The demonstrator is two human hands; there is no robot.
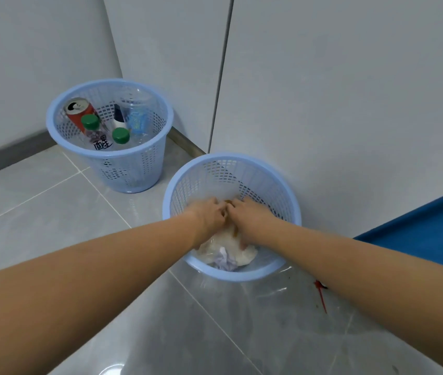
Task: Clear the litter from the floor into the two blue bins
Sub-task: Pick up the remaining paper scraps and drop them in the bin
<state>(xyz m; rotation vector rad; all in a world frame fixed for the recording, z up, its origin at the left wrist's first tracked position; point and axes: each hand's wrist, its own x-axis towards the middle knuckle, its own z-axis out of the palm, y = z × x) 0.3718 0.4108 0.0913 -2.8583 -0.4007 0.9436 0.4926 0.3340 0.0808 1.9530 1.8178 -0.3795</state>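
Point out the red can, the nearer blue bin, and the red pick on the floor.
red can (75,110), head view: on its printed side, near the top.
nearer blue bin (231,274), head view: on the front rim.
red pick (321,296), head view: on its thin shaft.

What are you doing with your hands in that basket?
A person is tidying litter into two blue bins. Both hands, left hand and right hand, reach into the near bin, pressing down crumpled paper and plastic. The far bin already holds bottles and a red can. A red scrap still lies on the floor.
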